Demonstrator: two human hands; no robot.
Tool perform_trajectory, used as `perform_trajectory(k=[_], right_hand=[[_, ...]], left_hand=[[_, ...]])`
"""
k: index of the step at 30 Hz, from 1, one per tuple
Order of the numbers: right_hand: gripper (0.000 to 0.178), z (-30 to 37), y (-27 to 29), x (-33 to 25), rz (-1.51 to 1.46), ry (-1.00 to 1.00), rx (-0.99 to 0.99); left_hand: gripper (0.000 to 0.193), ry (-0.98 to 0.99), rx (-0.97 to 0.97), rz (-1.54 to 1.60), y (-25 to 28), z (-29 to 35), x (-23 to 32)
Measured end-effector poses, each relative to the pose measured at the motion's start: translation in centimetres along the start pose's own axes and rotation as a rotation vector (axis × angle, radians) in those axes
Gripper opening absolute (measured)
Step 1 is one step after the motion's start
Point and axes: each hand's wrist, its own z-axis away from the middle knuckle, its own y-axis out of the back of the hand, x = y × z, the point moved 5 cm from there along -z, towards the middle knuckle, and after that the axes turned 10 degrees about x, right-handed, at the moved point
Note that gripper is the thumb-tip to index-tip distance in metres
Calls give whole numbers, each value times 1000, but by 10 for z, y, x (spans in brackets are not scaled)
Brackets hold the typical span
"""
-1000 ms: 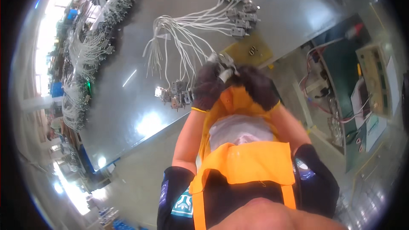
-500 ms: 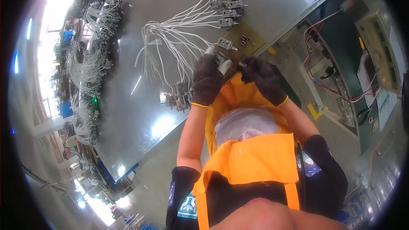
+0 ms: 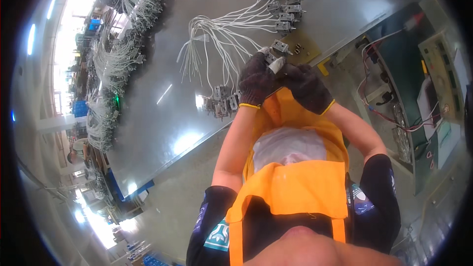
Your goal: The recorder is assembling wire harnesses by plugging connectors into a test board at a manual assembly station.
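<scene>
Both my hands wear dark knitted gloves with yellow cuffs. My left hand (image 3: 256,81) is closed at the table's near edge around a small boxy metal part (image 3: 269,57) on a white cable, mostly hidden by white-tipped fingers. Close beside it, my right hand (image 3: 309,87) has its fingers pinched together against that part; whatever they hold is hidden. Just beyond lies a similar metal part (image 3: 281,47) with a short pin, on a yellowish board (image 3: 310,47). Several small dark pieces (image 3: 297,49) sit on this board.
White cables (image 3: 212,27) fan out from a bundle to several metal parts (image 3: 286,17) at the far side and others (image 3: 220,102) at the near edge. More cabled parts (image 3: 116,59) line the left. A green cabinet (image 3: 394,74) with loose wires stands right.
My right hand has come in against the part in my left hand, its fingertips now meeting it. The whole view has shifted slightly, so the table appears farther right.
</scene>
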Motion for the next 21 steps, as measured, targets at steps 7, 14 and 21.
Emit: perform_trajectory(k=[7,14,21], right_hand=[[19,35,-46,5,-1326,-1485,311],[24,56,-42,2,-1645,-1585,368],[23,-7,-18,67,-864,-1124,311]], left_hand=[[50,293,-25,234,2,3,-2],[60,18,202,5,13,26,5],[46,446,-32,572,9,31,-14]])
